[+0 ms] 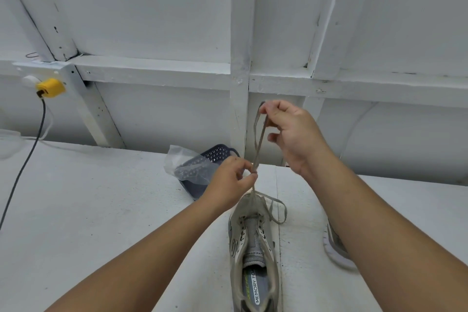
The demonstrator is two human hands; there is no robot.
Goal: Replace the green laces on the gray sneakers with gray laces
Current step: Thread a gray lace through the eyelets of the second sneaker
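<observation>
A worn gray mesh sneaker [253, 243] sits upright on the white painted counter [101, 210], toe pointing away from the person, its insole printed "MEMORY FOAM" showing through the open collar. A flat gray lace [259, 139] rises taut from the toe-end eyelets; a slack loop of it lies on the counter just right of the toe. The left hand [233, 182] pinches the lace between thumb and curled fingers just above the shoe. The right hand [291, 132], higher up and well above the counter, holds the upper run of the lace doubled over at thumb and forefinger, the other fingers loosely curled. The upper eyelets of the sneaker appear empty, though the view there is small and hard to read. A second gray sneaker [336, 248] lies to the right, mostly hidden behind the right forearm. Beyond the left hand, a dark blue perforated plastic basket [215, 157] stands on the counter with a clear plastic bag [184, 162] draped over it. At far left, a yellow plug [50, 87] with a dark cable [25, 159] hangs from the white wooden wall frame [239, 58].
</observation>
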